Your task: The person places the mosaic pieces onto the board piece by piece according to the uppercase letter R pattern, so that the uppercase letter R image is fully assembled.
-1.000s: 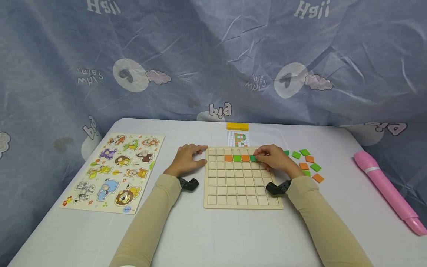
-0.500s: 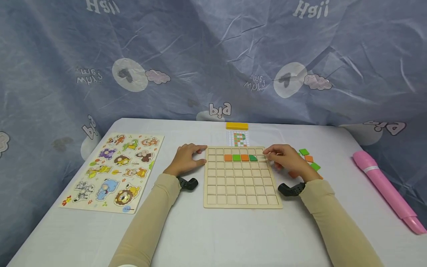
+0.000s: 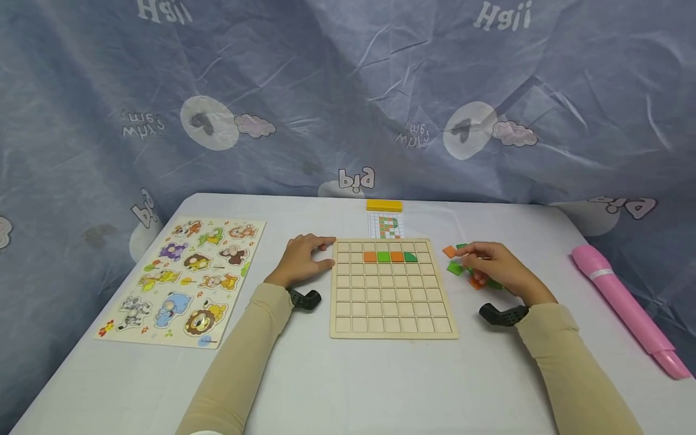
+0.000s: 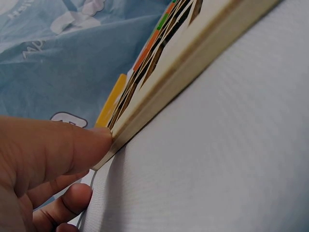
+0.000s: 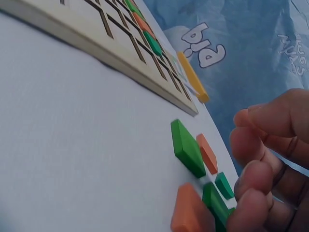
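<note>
1. Right hand (image 3: 502, 270) is the big change; a second ago its fingers were at the dark green tile with one rounded corner (image 3: 410, 258), half a second ago it was at the board's right edge, and now it's over the loose tiles; fingers loosely bent, nothing visible in its grasp.
2. Left hand (image 3: 298, 261) hasn't budged; thumb and forefinger stretched out against the left edge of the square pale wooden grid board (image 3: 394, 308), not wrapped round anything.
3. That dark green tile is now uncovered, sitting in the board's second row from the far side; to its left, in order, are a square orange tile (image 3: 397, 257), a square bright green tile (image 3: 383, 257) and another orange square (image 3: 370, 257), same as before.
4. Loose pile is right of the board; a loose orange tile (image 3: 449, 251) and a loose green tile (image 3: 455, 268) show now; the hand covers others.
</note>
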`<state>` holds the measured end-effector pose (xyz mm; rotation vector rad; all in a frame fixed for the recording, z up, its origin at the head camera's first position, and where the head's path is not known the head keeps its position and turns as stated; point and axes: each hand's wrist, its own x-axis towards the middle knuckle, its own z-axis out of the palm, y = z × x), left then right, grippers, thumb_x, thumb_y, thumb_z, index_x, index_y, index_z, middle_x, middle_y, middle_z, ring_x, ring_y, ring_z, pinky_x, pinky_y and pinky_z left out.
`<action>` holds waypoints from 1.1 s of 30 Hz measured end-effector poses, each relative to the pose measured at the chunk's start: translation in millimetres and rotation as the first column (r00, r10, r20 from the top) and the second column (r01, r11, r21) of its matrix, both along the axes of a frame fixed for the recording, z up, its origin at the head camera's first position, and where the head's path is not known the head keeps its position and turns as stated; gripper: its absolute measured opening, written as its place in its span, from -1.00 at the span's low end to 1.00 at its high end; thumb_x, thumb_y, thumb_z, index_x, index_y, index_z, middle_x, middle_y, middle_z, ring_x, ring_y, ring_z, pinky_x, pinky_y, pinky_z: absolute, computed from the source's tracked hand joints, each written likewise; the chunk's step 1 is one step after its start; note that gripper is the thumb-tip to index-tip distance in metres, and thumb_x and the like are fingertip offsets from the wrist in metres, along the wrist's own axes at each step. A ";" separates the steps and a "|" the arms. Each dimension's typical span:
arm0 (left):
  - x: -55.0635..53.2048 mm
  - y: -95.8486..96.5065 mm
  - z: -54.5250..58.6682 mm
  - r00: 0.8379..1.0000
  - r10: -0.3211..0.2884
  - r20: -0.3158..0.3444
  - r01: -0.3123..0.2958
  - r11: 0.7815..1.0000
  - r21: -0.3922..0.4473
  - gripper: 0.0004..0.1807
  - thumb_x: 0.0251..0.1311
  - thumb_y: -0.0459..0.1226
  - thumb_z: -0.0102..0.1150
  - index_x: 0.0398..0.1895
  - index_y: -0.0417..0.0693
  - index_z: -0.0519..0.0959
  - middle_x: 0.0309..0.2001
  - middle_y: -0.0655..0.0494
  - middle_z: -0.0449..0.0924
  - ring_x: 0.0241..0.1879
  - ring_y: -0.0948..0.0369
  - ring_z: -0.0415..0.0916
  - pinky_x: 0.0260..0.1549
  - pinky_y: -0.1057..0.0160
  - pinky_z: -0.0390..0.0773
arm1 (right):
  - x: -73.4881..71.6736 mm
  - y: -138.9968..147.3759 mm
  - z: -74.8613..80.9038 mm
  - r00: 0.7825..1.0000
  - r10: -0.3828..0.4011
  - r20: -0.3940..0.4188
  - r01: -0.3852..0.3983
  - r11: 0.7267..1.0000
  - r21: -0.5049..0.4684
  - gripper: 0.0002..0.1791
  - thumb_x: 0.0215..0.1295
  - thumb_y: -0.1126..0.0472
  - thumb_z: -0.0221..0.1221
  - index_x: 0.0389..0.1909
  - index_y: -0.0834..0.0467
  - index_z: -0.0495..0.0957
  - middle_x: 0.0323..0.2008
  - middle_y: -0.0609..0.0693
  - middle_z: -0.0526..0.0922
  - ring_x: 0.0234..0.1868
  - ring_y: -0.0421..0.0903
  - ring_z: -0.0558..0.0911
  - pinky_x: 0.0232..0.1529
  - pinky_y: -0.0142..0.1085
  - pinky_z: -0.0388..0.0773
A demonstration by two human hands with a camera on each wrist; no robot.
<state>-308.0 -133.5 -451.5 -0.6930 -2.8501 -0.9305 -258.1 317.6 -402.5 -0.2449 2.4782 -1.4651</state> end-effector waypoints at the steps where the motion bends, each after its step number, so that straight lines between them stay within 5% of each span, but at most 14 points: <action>1: 0.2 0.0 0.2 1.000 -0.001 0.003 0.001 1.000 0.000 -0.36 0.27 -0.07 0.37 0.42 -0.05 0.64 -0.08 0.08 0.62 -0.05 0.01 0.45 0.17 -0.12 0.34 | 0.4 1.9 -0.7 1.000 0.002 -0.004 -0.001 1.000 0.001 -0.57 0.64 0.27 0.13 0.32 0.49 0.51 -0.29 0.06 0.56 -0.48 -0.15 0.45 -0.38 -0.27 0.56; 16: 0.4 0.5 -0.6 1.000 0.004 0.003 -0.004 1.000 0.004 -0.36 0.25 -0.08 0.37 0.41 -0.05 0.65 -0.08 0.06 0.63 -0.05 0.00 0.46 0.16 -0.13 0.35 | 0.5 12.8 -11.4 0.999 -0.029 -0.017 0.030 0.999 0.037 -0.53 0.54 0.29 0.27 0.31 0.50 0.52 -0.26 -0.01 0.61 -0.46 -0.21 0.51 -0.40 -0.30 0.59; 33: 0.9 0.8 -1.3 1.000 0.006 0.000 -0.006 1.000 0.002 -0.36 0.26 -0.09 0.38 0.42 -0.05 0.64 -0.06 0.05 0.63 -0.02 -0.02 0.46 0.21 -0.15 0.34 | 1.5 0.3 -16.2 0.989 -0.090 -0.119 0.118 0.959 0.258 -0.58 0.28 0.22 0.52 0.06 0.36 0.71 -0.34 -0.01 0.53 -0.53 -0.20 0.52 -0.46 -0.32 0.57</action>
